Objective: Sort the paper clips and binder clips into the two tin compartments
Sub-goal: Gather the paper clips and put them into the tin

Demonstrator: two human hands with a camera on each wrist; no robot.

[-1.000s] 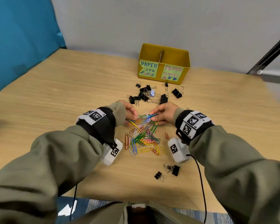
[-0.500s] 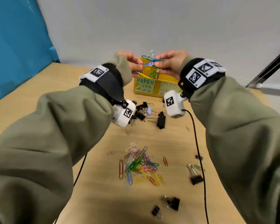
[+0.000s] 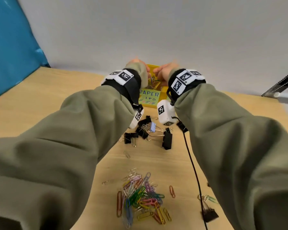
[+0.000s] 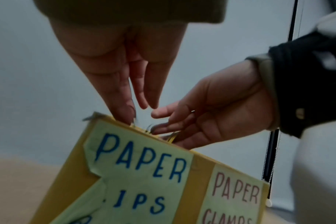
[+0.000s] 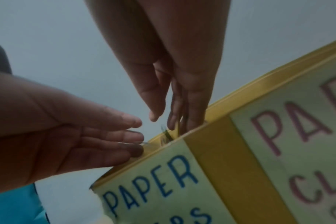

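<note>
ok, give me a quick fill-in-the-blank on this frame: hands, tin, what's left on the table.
1. Both hands are over the tin compartment labelled PAPER ____.
2. The left hand has its fingers ____, gripping nothing.
3. The pile of coloured paper clips lies ____ to the person than the binder clips.
4. Among the black binder clips, one is pale ____.

Missing words: 1. clips; 2. straight; 3. nearer; 4. blue
</note>
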